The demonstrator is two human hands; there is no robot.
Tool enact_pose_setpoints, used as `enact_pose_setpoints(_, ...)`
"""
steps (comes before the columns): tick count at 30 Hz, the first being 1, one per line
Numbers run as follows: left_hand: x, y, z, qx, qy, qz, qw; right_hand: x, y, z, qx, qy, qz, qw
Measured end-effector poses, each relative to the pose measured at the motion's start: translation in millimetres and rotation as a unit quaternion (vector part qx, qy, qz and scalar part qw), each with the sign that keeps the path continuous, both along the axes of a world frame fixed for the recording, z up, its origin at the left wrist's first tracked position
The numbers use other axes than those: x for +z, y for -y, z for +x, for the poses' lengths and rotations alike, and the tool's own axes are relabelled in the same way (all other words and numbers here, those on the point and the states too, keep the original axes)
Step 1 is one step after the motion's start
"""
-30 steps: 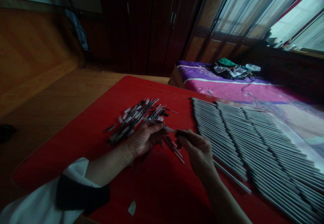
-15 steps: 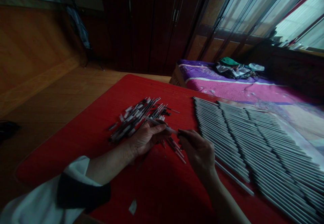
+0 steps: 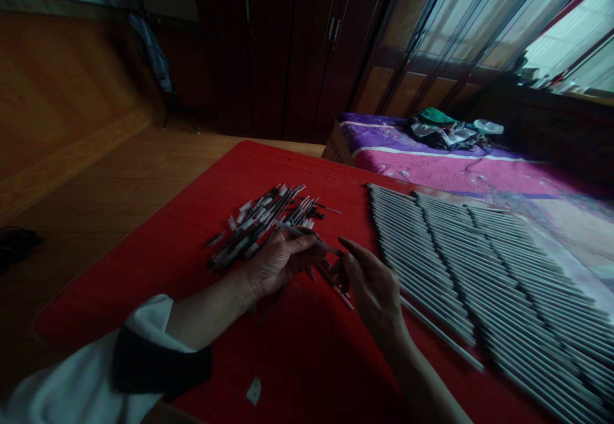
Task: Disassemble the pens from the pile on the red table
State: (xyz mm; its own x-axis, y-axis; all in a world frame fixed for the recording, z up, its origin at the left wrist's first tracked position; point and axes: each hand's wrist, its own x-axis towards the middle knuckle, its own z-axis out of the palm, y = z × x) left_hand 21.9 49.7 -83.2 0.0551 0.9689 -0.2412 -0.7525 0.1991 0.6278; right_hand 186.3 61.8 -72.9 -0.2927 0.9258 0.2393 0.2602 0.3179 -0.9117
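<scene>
My left hand [image 3: 288, 254] is closed round a thin, pale, pen-like stick [image 3: 329, 247], pinched between thumb and fingers and tilted down to the right. At its right end is my right hand [image 3: 369, 283], index finger stretched out and apart from the thumb, the other fingers curled below. Whether it touches the stick's tip I cannot tell. Behind my left hand lies a loose pile of thin dark and white sticks [image 3: 261, 216]. A few more thin sticks [image 3: 338, 286] lie beneath the hands, partly hidden.
Rows of long grey-white sticks with dark ends [image 3: 446, 264] cover the right side of the red table [image 3: 192, 219]. One single stick [image 3: 446, 337] lies along their near edge. A small paper scrap [image 3: 254, 390] is near the front. Beyond stands a bed [image 3: 432, 162] with clothes on it.
My right hand has loosened from the stick's right end; its index finger has straightened and the hand has shifted slightly left. My left hand keeps its hold on the stick.
</scene>
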Motion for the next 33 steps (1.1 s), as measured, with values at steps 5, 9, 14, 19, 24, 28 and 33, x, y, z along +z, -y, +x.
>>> enact_pose_setpoints(5,1.1,-2.4,-1.1,0.005,0.024,-0.007,1.000,0.2,-0.4,-1.6,-0.053,0.002,0.062,0.997)
enact_pose_setpoints(9,5.3,-0.2,-0.3,-0.012,0.017,0.005,1.000,3.0,-1.9,-1.0,-0.072,0.076,0.107,0.989)
enact_pose_setpoints(14,9.3,2.1,0.5,-0.018,-0.005,0.001,1.000,2.6,-3.3,2.7,-0.064,0.136,0.109,0.983)
enact_pose_setpoints(19,8.3,-0.1,-0.1,-0.001,0.001,0.012,1.000,0.3,-2.6,1.6,-0.072,0.079,0.110,0.988)
enact_pose_setpoints(24,6.7,0.2,0.0,-0.005,-0.002,0.001,1.000,3.9,-2.0,0.3,-0.076,0.129,0.157,0.976)
enact_pose_setpoints(28,5.6,-0.4,-0.1,-0.010,0.002,0.010,1.000,3.4,-1.9,0.8,-0.070,0.140,0.165,0.974)
enact_pose_setpoints(33,5.6,-0.9,-0.8,-0.002,-0.003,0.004,1.000,0.6,-1.8,0.1,-0.084,0.107,0.173,0.975)
